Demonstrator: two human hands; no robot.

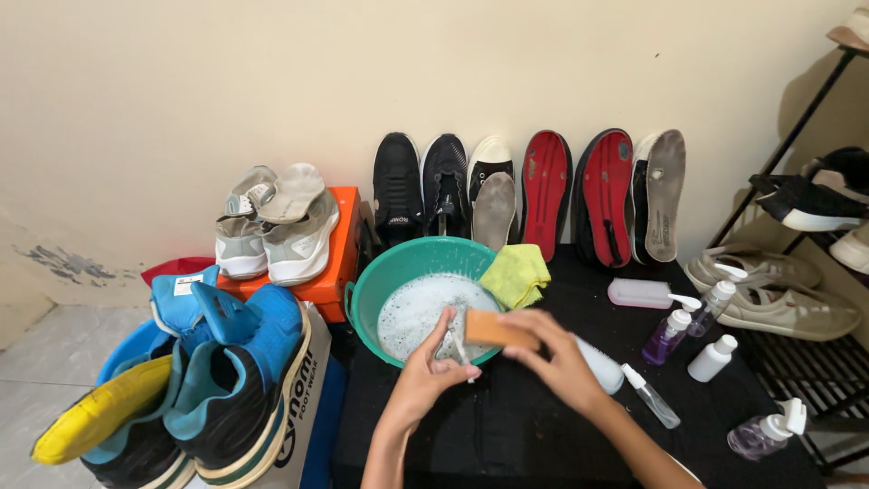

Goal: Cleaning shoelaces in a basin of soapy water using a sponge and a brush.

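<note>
My right hand [559,360] holds an orange sponge block [493,328] over the near rim of a green basin [398,272] filled with soapy foam. My left hand [433,369] pinches a small light-coloured item, apparently a shoelace or thin brush, right beside the sponge; what it is exactly stays unclear. A yellow cloth [516,273] hangs over the basin's right rim. Both hands meet above the black tabletop [507,426].
Spray and pump bottles [672,333] stand to the right, one lying flat. Black shoes and insoles [543,186] lean on the wall behind. Grey sneakers sit on an orange box [330,272]; blue sneakers [231,371] at left. A shoe rack [815,235] stands right.
</note>
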